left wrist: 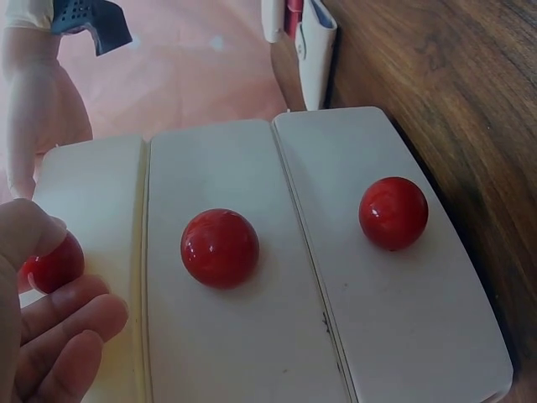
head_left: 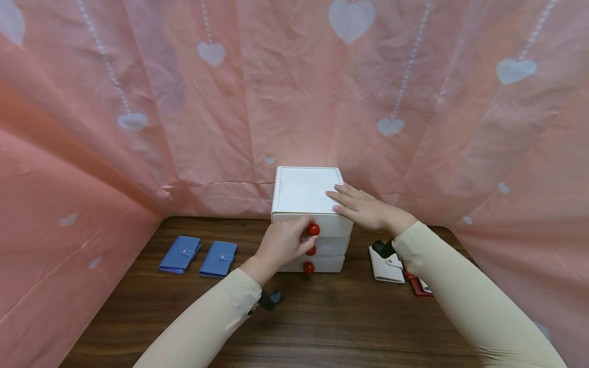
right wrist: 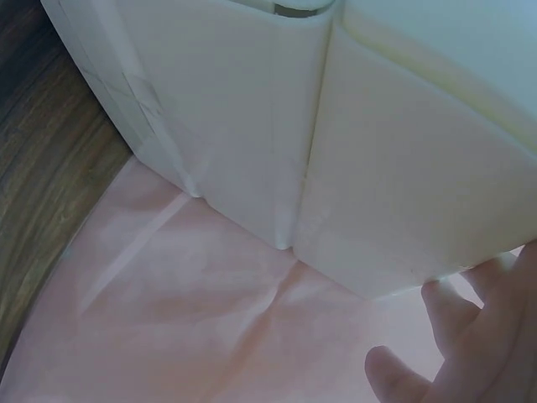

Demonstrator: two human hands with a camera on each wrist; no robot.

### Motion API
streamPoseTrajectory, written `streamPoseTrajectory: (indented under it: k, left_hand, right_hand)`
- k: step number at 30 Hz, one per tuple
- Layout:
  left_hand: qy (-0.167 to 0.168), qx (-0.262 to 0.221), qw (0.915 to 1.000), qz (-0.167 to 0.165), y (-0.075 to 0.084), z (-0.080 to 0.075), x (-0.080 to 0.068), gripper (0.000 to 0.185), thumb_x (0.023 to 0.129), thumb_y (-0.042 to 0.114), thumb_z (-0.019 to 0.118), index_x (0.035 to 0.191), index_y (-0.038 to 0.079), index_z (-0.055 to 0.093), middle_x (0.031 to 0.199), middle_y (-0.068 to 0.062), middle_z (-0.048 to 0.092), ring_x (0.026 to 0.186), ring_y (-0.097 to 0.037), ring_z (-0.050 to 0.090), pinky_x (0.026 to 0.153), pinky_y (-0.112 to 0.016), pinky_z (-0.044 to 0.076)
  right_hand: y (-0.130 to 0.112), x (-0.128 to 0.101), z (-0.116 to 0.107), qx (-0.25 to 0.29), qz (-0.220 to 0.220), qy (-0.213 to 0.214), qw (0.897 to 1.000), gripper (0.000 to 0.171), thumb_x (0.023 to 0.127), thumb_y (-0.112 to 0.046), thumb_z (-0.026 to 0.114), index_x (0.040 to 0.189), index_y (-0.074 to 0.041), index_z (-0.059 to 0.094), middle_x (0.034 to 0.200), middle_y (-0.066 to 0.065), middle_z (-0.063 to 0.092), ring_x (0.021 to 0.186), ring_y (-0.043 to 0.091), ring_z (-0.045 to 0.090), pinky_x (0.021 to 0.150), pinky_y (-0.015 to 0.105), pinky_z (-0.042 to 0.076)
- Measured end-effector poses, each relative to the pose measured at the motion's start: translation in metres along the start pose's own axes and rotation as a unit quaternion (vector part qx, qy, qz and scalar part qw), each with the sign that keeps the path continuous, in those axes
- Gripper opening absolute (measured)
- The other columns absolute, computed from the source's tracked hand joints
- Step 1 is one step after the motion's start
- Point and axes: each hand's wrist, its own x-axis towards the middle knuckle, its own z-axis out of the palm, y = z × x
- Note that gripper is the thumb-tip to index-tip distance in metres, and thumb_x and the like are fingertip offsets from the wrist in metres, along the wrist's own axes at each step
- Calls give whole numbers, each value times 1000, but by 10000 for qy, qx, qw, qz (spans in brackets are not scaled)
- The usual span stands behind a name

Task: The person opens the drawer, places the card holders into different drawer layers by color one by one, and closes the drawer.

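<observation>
A small white chest of drawers [head_left: 307, 190] stands at the back of the table, its three drawers stacked and each fitted with a round red knob. My left hand [head_left: 281, 241] pinches the top drawer's knob [head_left: 313, 229] between thumb and fingers, as the left wrist view shows too. Below it, the middle knob [left wrist: 220, 248] and the bottom knob [left wrist: 393, 213] are untouched. My right hand [head_left: 365, 208] lies with fingers spread and fairly straight over the right edge of the chest's top. All three drawer fronts look nearly level with one another.
Two blue snap-strap wallets [head_left: 180, 254] lie left of the chest on the dark wood table [head_left: 340, 322]. To the right are a white wallet [head_left: 385, 266] and a red one [head_left: 417, 286], the latter partly hidden by my right sleeve. A pink heart-print curtain [head_left: 294, 102] hangs close behind.
</observation>
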Motion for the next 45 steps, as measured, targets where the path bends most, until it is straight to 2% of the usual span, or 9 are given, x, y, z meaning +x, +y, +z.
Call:
streamPoseTrajectory:
  k: [28, 45]
  left_hand:
    - [305, -156, 9989, 330, 4, -4, -11, 21, 88, 23, 73, 104, 16, 61, 74, 7, 67, 59, -3, 58, 53, -21, 49]
    - [313, -103, 9985, 438, 9, -7, -14, 21, 89, 25, 74, 103, 15, 62, 74, 8, 68, 59, -2, 59, 52, -20, 49]
  right_hand:
    - [-3, 2, -1, -10, -21, -19, 10000, 62, 108, -48, 32, 161, -18, 24, 166, 16, 13, 153, 37, 3, 117, 64, 8]
    - [-1, 2, -1, 59, 65, -45, 10000, 62, 107, -50, 32, 161, -19, 23, 167, 13, 11, 153, 34, 1, 117, 64, 6]
